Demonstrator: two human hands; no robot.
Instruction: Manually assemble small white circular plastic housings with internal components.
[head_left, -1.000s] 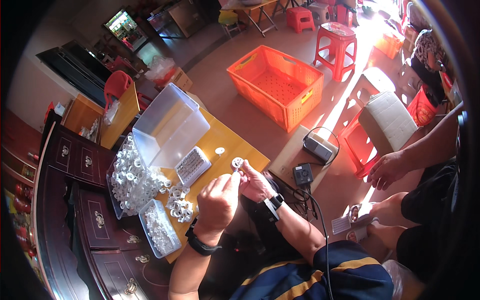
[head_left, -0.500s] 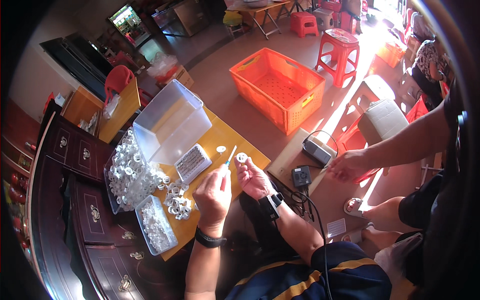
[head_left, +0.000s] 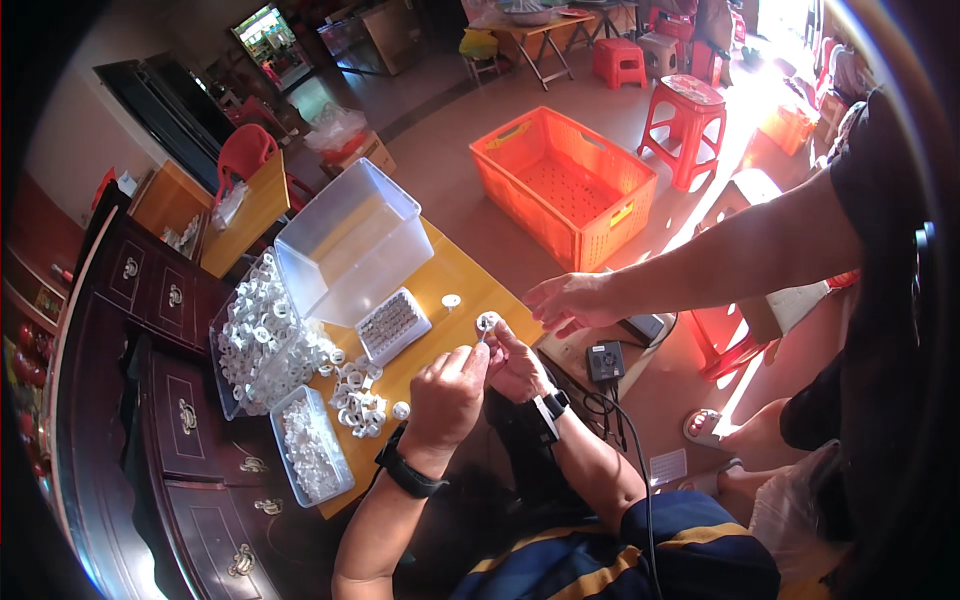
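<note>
My right hand [head_left: 516,370] pinches a small round white plastic piece [head_left: 488,321] between thumb and fingers above the table. Close against it, my left hand [head_left: 447,392] is closed on a thin stick-like tool [head_left: 484,338], whose tip meets the piece; its exact kind is hard to make out. On the yellow tabletop [head_left: 462,268] lie a white disc [head_left: 451,301] and a pile of white plastic rings [head_left: 357,398]. A small white tray [head_left: 394,327] of short parts in rows stands beyond my left hand.
A tub heaped with white rings [head_left: 262,325], a box of small white parts [head_left: 311,447] and a large clear bin [head_left: 350,240] stand leftward. Another person's arm [head_left: 690,260] reaches in from the right. An orange crate [head_left: 567,190] and red stool [head_left: 684,130] stand on the floor.
My left hand has brought the stick-like tool over to the round piece in my right hand. The other person's arm has reached farther left, toward my right hand.
</note>
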